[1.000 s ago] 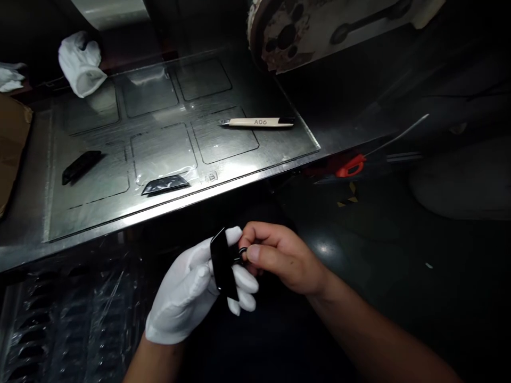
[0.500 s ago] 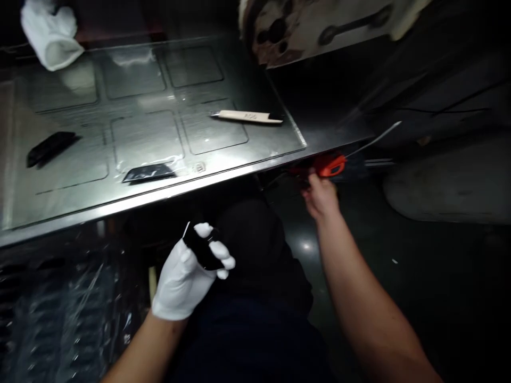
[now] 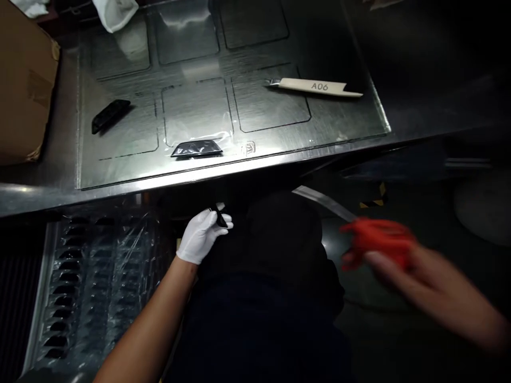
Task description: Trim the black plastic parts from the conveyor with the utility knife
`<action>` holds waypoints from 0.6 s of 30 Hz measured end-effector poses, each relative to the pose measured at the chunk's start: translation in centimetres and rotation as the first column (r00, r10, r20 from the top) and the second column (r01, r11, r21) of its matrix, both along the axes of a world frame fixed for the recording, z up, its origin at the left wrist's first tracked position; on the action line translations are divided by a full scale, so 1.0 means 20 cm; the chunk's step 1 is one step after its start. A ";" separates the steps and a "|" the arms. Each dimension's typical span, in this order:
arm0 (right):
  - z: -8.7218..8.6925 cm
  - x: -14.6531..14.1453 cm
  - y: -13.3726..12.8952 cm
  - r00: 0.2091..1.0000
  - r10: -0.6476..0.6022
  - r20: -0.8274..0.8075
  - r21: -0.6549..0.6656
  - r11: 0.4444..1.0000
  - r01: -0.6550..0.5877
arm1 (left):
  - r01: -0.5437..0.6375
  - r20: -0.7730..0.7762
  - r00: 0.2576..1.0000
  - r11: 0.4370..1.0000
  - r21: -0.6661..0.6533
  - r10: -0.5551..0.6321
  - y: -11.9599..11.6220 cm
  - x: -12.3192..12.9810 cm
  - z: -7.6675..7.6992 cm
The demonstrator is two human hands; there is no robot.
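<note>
The black part (image 3: 220,217) is pinched between thumb and fingers of the gloved left hand (image 3: 202,234), below the front edge of the workbench (image 3: 27,187). The red tool (image 3: 379,239) is gripped in the bare right hand (image 3: 419,282), below the right end of that edge, its nozzle (image 3: 319,198) directed leftward; whether it is actuated cannot be told because of blur. The step in hand is judged to be presentation of the tool to the part. For the next move, the part should be held firmly and the nozzle aligned with it, clear of the glove.
</note>
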State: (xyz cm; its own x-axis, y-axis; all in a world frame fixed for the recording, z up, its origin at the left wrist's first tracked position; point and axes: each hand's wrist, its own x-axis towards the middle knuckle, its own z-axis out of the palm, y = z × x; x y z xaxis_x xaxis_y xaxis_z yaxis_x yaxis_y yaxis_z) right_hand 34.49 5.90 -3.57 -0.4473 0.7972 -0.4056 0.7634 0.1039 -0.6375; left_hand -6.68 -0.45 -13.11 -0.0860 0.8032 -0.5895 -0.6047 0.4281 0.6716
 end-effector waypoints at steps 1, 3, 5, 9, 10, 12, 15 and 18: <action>0.02 -0.07 -0.03 0.997 0.062 0.045 -0.071 0.996 -0.059 | 0.016 -0.028 0.999 0.999 -0.052 -0.018 -0.01 -0.03 -0.06; 0.05 -0.26 -0.05 0.962 0.233 0.140 -0.234 0.952 -0.197 | 0.059 -0.055 0.996 0.990 -0.132 -0.067 -0.04 -0.08 -0.13; 0.06 -0.44 -0.01 0.920 0.323 0.221 -0.255 0.930 -0.265 | 0.098 -0.052 0.993 0.980 -0.172 -0.108 -0.07 -0.09 -0.16; 0.02 -0.61 0.06 0.885 0.384 0.264 -0.204 0.919 -0.338 | 0.102 -0.026 0.994 0.976 -0.193 -0.110 -0.13 -0.08 -0.16; 0.01 -0.62 0.07 0.882 0.392 0.260 -0.202 0.916 -0.347 | 0.096 -0.021 0.995 0.976 -0.196 -0.102 -0.13 -0.08 -0.16; 0.01 -0.62 0.08 0.881 0.383 0.276 -0.178 0.921 -0.345 | 0.091 -0.007 0.995 0.976 -0.199 -0.095 -0.14 -0.07 -0.17; 0.01 -0.61 0.08 0.882 0.400 0.249 -0.181 0.914 -0.364 | 0.090 0.022 0.996 0.979 -0.185 -0.088 -0.12 -0.08 -0.18; 0.00 -0.54 0.09 0.931 0.319 0.178 -0.172 0.942 -0.290 | 0.071 0.064 0.996 0.989 -0.131 -0.063 -0.10 -0.08 -0.16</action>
